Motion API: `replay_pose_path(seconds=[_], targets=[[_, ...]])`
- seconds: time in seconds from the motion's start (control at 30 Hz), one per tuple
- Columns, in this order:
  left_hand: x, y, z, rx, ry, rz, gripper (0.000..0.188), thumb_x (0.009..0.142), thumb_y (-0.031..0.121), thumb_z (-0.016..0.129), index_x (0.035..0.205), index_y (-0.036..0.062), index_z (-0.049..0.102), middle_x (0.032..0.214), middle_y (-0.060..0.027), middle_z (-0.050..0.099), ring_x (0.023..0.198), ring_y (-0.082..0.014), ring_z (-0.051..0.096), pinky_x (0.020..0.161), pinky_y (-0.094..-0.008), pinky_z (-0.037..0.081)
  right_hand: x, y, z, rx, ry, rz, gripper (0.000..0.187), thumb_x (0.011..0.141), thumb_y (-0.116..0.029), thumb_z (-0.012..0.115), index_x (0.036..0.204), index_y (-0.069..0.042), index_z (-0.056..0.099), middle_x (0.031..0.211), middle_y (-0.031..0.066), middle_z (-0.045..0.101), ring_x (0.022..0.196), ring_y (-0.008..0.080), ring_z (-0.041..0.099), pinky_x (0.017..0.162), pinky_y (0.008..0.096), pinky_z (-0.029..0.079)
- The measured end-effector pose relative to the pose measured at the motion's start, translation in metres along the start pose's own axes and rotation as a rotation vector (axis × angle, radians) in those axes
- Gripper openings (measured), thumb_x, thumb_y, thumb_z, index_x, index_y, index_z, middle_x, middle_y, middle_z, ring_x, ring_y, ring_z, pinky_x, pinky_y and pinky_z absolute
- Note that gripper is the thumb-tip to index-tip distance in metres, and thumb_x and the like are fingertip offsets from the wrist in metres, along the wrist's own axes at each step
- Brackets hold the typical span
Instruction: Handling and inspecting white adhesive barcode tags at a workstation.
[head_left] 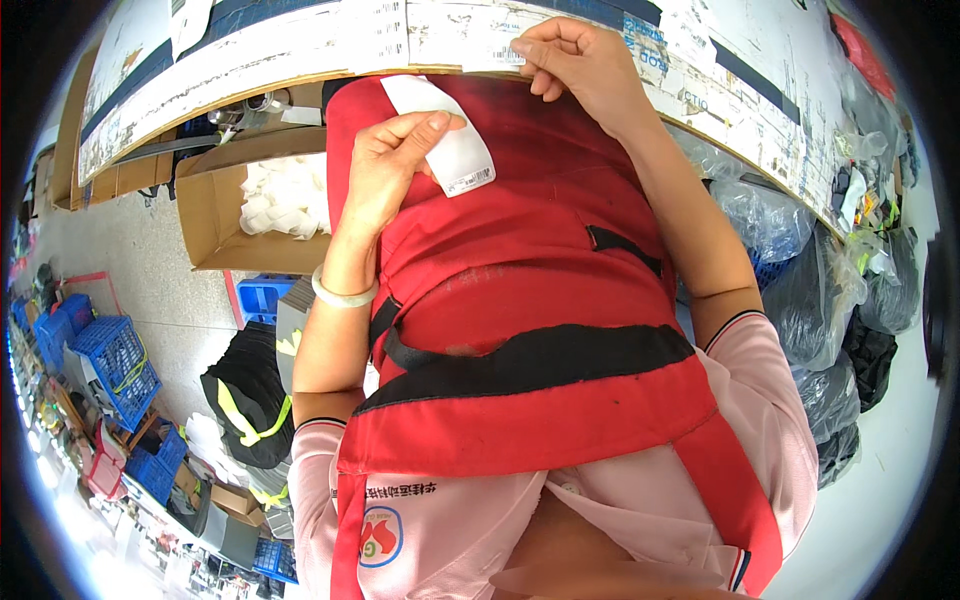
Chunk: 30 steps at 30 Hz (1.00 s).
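Observation:
My left hand (398,150) is closed, thumb and fingers pinching a long white strip of label paper (450,158). The strip hangs curved over my red apron (500,260), and a small printed barcode shows at its lower end. My right hand (580,68) is up at the edge of the white worktable (300,42), thumb and forefinger pinched at the right end of a small white barcode label (492,52). Whether that label is free of the table surface I cannot tell.
Below the table edge at left, a cardboard box (215,220) holds many white scraps. Blue crates (115,360) and black fabric with yellow-green ties (250,390) stand on the left. Filled plastic bags (800,290) crowd the right side. A printed sheet (375,30) lies on the table.

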<state>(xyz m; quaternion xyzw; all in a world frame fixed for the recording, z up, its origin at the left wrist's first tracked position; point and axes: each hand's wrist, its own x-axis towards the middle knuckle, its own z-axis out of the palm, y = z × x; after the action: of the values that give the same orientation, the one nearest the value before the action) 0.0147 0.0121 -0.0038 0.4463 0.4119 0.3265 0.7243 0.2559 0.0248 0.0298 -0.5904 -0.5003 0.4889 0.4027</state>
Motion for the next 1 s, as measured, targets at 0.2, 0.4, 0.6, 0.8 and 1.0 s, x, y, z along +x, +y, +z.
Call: replay_pose_path(seconds=[0.2, 0.4, 0.6, 0.8, 1.0], targets=[[-0.001, 0.009, 0.004, -0.152, -0.003, -0.065, 0.025, 0.092, 0.022, 0.062, 0.096, -0.0007, 0.07, 0.079, -0.0042, 0.068, 0.061, -0.0076, 0.057, 0.055, -0.0206, 0.046, -0.018, -0.017, 0.008, 0.032, -0.151, -0.033, 0.019, 0.091, -0.02, 0.063, 0.096, -0.002, 0.066, 0.076, 0.001, 0.063, 0.061, 0.0046, 0.057, 0.054, 0.0169, 0.046], [-0.001, 0.004, 0.003, -0.124, 0.014, 0.094, 0.015, 0.088, 0.01, 0.066, 0.096, -0.0023, 0.069, 0.081, -0.0036, 0.068, 0.071, -0.0068, 0.059, 0.064, -0.0198, 0.047, -0.029, -0.023, 0.012, -0.001, -0.229, -0.012, 0.021, 0.092, -0.019, 0.061, 0.104, -0.003, 0.065, 0.076, 0.0011, 0.063, 0.063, 0.0048, 0.057, 0.055, 0.0173, 0.046], [-0.003, 0.01, 0.009, -0.194, 0.045, 0.021, 0.012, 0.088, 0.008, 0.066, 0.093, -0.0023, 0.07, 0.082, -0.0022, 0.067, 0.073, -0.0054, 0.057, 0.067, -0.0187, 0.045, -0.019, -0.002, -0.006, 0.03, -0.093, -0.105, 0.028, 0.091, -0.016, 0.063, 0.116, -0.004, 0.06, 0.1, 0.0007, 0.062, 0.093, 0.0066, 0.057, 0.084, 0.0191, 0.045], [-0.001, 0.003, 0.01, 0.024, -0.001, 0.001, 0.013, 0.088, 0.009, 0.065, 0.092, -0.002, 0.07, 0.082, -0.0018, 0.068, 0.075, -0.0035, 0.056, 0.069, -0.0181, 0.044, -0.034, -0.005, 0.009, 0.31, -0.264, 0.136, 0.024, 0.089, -0.016, 0.065, 0.107, -0.001, 0.063, 0.091, 0.002, 0.064, 0.082, 0.0071, 0.059, 0.076, 0.0201, 0.047], [-0.009, -0.001, 0.01, -0.153, -0.051, -0.081, 0.018, 0.092, 0.012, 0.06, 0.1, -0.0013, 0.068, 0.088, -0.0032, 0.067, 0.078, -0.0082, 0.06, 0.074, -0.0215, 0.047, -0.021, 0.018, -0.077, -0.234, 0.284, -0.07, 0.018, 0.089, -0.018, 0.064, 0.101, -0.005, 0.067, 0.083, 0.0016, 0.066, 0.07, 0.0067, 0.059, 0.067, 0.0209, 0.048]])
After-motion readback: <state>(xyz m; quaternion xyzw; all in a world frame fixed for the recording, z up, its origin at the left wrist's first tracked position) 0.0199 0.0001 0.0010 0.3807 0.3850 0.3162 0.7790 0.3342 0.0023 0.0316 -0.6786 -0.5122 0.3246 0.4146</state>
